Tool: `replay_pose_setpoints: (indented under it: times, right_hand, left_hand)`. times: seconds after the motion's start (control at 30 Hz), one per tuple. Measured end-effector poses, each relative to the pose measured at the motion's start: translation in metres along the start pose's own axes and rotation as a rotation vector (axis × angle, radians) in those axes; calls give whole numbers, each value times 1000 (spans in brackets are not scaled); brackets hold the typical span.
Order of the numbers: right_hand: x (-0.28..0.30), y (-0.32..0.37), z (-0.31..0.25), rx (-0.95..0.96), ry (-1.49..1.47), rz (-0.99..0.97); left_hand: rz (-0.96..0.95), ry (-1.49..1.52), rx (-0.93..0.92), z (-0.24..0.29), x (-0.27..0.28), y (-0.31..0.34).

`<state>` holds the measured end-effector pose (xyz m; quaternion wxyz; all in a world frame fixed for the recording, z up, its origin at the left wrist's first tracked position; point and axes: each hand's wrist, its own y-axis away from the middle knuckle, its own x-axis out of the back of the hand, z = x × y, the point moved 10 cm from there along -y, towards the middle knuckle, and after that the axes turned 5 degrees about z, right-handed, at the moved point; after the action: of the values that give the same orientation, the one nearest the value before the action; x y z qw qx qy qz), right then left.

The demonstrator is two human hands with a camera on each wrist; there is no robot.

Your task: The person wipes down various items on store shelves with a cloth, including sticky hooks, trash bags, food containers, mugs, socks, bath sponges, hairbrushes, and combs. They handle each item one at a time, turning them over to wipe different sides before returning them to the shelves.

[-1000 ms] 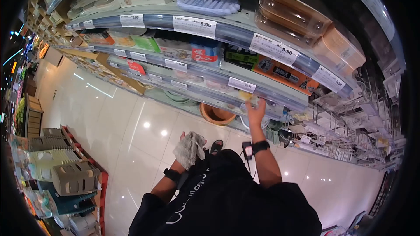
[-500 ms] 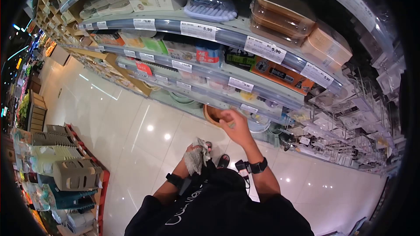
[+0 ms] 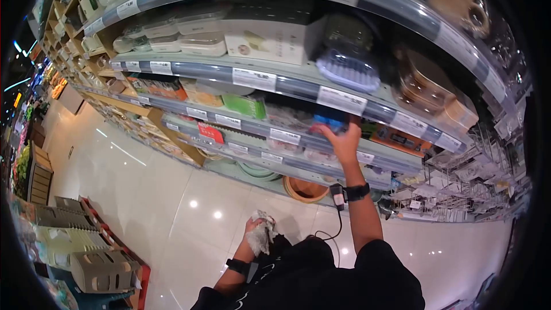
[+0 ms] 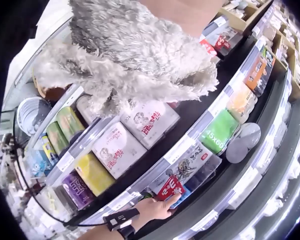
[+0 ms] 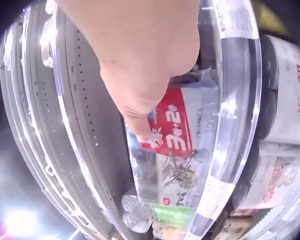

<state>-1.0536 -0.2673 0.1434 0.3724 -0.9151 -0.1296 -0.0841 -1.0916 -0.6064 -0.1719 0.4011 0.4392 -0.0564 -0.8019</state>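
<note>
My left hand (image 3: 251, 225) grips a shaggy grey cloth (image 3: 263, 237) low in front of the body. Up close in the left wrist view, the cloth (image 4: 140, 55) hides most of that hand. My right hand (image 3: 346, 143) reaches onto a middle shelf, thumb spread from the fingers. It touches a plastic-wrapped packet (image 5: 182, 172) with a red label and blue end. One digit rests on the red label (image 5: 175, 125) in the right wrist view; the other fingertips are hidden. A green packet (image 4: 221, 131) lies farther along the same shelf.
Price-tagged shelf rails (image 3: 255, 78) curve above and below the right hand. A purple brush-like item (image 3: 347, 70) and brown boxes (image 3: 425, 83) sit one shelf higher. A terracotta pot (image 3: 304, 188) stands at the bottom. Stacked plastic baskets (image 3: 97, 270) stand behind on the left.
My right hand has drawn back from a lower shelf, then risen to the red-and-blue packet on the shelf above. The left hand still holds the cloth. The head view has shifted.
</note>
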Motion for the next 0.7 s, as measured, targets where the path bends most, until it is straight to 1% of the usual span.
replay_pose_setpoints:
  times: [0.03,0.07,0.13,0.17,0.2,0.27,0.3,0.33,0.4,0.43,0.5,0.57,0.6,0.63,0.67,0.7]
  right_hand:
    - [-2,6,14,33,-57,12]
    - [-4,9,18,32,-42,16]
    - [-15,16,40,-194,-460,-89]
    - [-18,22,53,-294,-468,-148]
    - [-16,27,57,-298,-455,-139]
    - [-17,30,62,-359,-473,-144]
    - [-14,26,41,-371,-312,-167]
    - [-14,28,38,-304,-469,-92]
    - [-5,22,-12,-26,-275,-65]
    - [-3,19,-30,-33,-274,-66]
    - [7,19,-89,219,-91,-58]
    - [18,27,-105,219,-113,-69]
    - [24,32,-113,228,-140,-83]
    - [24,39,-123,261,-108,-164]
    - [29,43,-130,246,-105,-156]
    - [24,50,-144,300,-68,-236]
  left_hand:
    - [-13,67,23,17,-6,1]
    - [-21,68,37,26,4,-8]
    - [11,12,112,31,36,-31]
    - [29,-19,154,32,45,-33]
    - [21,-21,168,34,49,-36]
    - [97,176,310,31,50,-53]
    - [142,-95,159,73,15,-44]
    - [135,-93,145,81,2,-48]
    - [192,-604,-354,133,-19,-45]
    - [208,-735,-446,170,-66,-20]
    - [155,-717,-750,213,-117,3]
    - [91,-754,-1181,257,-180,40]
    - [45,-838,-1294,273,-212,52]
    - [-6,-922,-1405,282,-241,66]
    - [-87,-1122,-1421,278,-269,68]
    - [-174,-1321,-1429,269,-292,70]
